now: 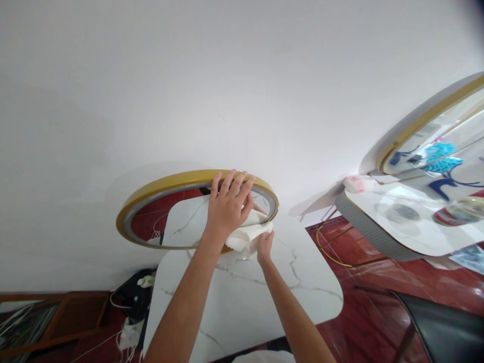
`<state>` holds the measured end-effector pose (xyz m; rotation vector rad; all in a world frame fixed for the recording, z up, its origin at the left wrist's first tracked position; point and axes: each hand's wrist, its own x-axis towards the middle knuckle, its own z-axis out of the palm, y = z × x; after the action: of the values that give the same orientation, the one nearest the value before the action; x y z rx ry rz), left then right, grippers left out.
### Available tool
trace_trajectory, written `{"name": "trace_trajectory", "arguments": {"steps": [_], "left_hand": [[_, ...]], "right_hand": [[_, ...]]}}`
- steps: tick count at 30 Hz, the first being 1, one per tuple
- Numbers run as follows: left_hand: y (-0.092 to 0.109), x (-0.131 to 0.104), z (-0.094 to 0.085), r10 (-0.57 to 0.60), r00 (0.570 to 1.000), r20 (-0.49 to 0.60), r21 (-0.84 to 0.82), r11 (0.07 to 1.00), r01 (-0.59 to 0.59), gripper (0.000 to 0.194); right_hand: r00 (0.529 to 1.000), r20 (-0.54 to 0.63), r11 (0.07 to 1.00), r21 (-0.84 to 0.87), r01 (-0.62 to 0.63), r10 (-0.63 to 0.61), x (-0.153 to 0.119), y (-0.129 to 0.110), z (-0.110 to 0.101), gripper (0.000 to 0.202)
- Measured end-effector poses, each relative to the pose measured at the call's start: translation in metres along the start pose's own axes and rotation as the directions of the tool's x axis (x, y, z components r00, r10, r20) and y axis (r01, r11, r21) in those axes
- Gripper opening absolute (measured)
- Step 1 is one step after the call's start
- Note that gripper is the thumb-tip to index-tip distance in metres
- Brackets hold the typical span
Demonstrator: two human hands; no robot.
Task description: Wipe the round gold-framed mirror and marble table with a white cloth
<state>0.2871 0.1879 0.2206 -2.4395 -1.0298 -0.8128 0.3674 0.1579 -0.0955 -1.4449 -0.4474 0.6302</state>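
An oval mirror with a gold rim stands on a white marble-patterned table, close to the wall. My left hand lies over the mirror's upper rim, its fingers spread and their tips on the gold edge. At the mirror's lower right edge, my right hand grips a crumpled white cloth. The cloth touches the rim there, and part of it lies beneath my left wrist. Both the table top and the cloth show in the glass.
To the right stands a second white table with a gold-rimmed mirror, a pink-and-white packet and a jar. A black chair is at the lower right. Cables and a wooden shelf are at the lower left.
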Motion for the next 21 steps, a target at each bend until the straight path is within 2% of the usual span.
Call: {"name": "trace_trajectory", "arguments": {"steps": [2, 5, 8, 11, 13, 16, 19, 21], "left_hand": [[0.0, 0.0, -0.002, 0.005, 1.0, 0.009, 0.002, 1.0, -0.005, 0.04], [-0.002, -0.001, -0.008, 0.026, 0.999, 0.028, -0.006, 1.0, -0.026, 0.043], [-0.004, -0.004, -0.014, 0.053, 0.998, 0.04, -0.025, 0.998, -0.052, 0.046], [-0.008, -0.009, -0.021, 0.052, 0.998, 0.024, -0.036, 0.998, -0.051, 0.047], [-0.012, -0.016, -0.026, 0.022, 1.0, -0.001, -0.032, 0.999, -0.022, 0.049], [-0.023, -0.03, -0.037, -0.05, 0.997, -0.055, -0.019, 0.999, 0.049, 0.051], [-0.044, -0.051, -0.051, -0.18, 0.973, -0.146, -0.015, 0.984, 0.18, 0.05], [-0.063, -0.072, -0.06, -0.299, 0.924, -0.24, -0.032, 0.953, 0.3, 0.049]], "right_hand": [[0.999, -0.039, 1.0, -0.018, 0.01, -0.011, 0.0, -0.004, -0.001, 0.049], [0.993, -0.088, 0.996, -0.045, 0.077, -0.081, 0.008, -0.026, -0.009, 0.047], [0.977, -0.105, 0.982, -0.057, 0.181, -0.187, 0.021, -0.065, -0.018, 0.048], [0.94, -0.073, 0.942, -0.073, 0.327, -0.332, 0.029, -0.118, -0.022, 0.047], [0.85, 0.02, 0.841, -0.131, 0.525, -0.527, 0.029, -0.157, -0.021, 0.044], [0.639, 0.186, 0.62, -0.157, 0.769, -0.746, 0.02, -0.212, -0.015, 0.043], [0.439, 0.332, 0.401, -0.181, 0.898, -0.835, 0.006, -0.254, -0.005, 0.045], [0.338, 0.419, 0.28, -0.196, 0.94, -0.842, -0.003, -0.273, 0.004, 0.047]]}}
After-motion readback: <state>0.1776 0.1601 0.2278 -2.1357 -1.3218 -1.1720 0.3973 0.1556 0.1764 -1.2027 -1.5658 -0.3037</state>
